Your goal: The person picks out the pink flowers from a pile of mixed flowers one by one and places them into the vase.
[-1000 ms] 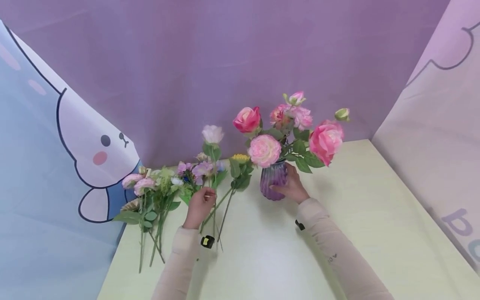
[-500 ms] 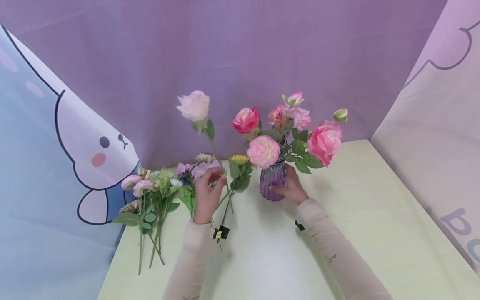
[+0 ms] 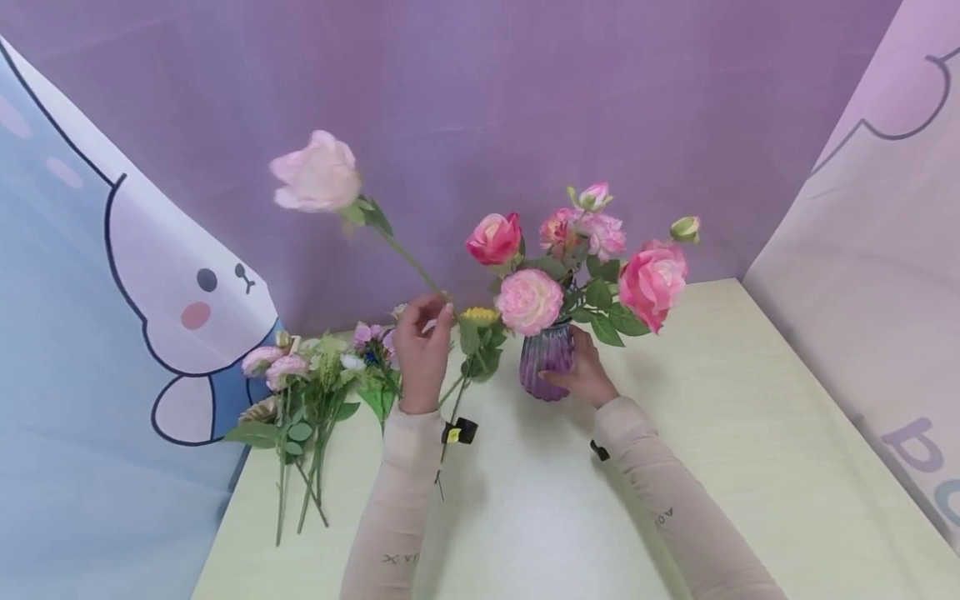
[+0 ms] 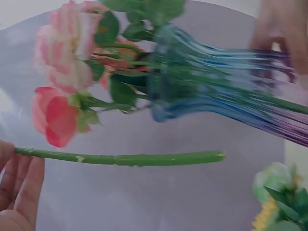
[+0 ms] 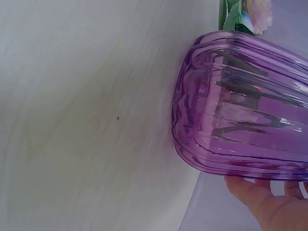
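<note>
My left hand (image 3: pixel 424 350) pinches the green stem of a pale pink rose (image 3: pixel 318 173), whose bloom leans up and to the left. In the left wrist view the cut end of the stem (image 4: pixel 168 159) sticks out from the fingers, apart from the vase. A ribbed glass vase (image 3: pixel 546 367), bluish at the neck and purple below, stands upright on the table with several pink flowers in it. Around its right side curls my right hand (image 3: pixel 588 372), gripping the lower body. The right wrist view shows the purple base (image 5: pixel 231 110) of the vase, fingers against its side.
Left on the table (image 3: pixel 540 517) lies a row of loose flowers, among them pink blooms (image 3: pixel 287 371), green sprigs (image 3: pixel 327 362) and purple blossoms (image 3: pixel 367 335). A yellow flower (image 3: pixel 480 316) lies between them and the vase. A purple curtain (image 3: pixel 480 108) hangs behind.
My left hand has lifted the pale pink rose from among the loose flowers, and its bloom has swung up and left. The right hand and the vase have stayed in place.
</note>
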Action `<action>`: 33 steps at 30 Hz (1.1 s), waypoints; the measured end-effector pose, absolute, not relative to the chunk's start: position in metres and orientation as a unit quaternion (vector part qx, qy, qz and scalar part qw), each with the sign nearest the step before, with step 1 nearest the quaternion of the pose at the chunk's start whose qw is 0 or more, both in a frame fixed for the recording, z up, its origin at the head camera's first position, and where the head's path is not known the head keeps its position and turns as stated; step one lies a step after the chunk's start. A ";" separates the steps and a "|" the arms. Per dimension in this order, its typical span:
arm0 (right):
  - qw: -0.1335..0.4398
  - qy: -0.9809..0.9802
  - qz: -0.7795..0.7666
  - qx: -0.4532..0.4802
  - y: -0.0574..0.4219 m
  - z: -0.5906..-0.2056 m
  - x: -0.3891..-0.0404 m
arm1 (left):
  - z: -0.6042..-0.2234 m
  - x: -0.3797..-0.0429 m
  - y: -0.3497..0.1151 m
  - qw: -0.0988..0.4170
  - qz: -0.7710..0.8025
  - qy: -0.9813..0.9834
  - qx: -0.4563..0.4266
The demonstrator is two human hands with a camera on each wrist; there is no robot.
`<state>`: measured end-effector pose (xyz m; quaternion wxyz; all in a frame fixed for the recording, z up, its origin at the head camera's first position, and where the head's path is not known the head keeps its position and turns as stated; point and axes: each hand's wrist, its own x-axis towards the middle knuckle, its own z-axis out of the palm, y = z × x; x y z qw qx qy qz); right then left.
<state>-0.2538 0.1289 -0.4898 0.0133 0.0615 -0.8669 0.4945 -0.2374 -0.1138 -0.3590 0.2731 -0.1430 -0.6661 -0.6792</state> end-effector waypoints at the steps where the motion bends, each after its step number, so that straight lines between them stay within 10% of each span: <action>1: 0.013 -0.867 0.494 0.061 0.129 -0.490 -0.254 | -0.355 -0.239 -0.112 0.280 -0.686 -0.655 -0.148; 14: 0.013 -0.868 0.493 0.056 0.127 -0.489 -0.255 | -0.314 -0.259 -0.087 0.314 -0.761 -0.546 -0.157; 33: 0.015 -0.865 0.498 0.051 0.127 -0.491 -0.255 | -0.348 -0.279 -0.056 0.280 -0.751 -0.579 -0.148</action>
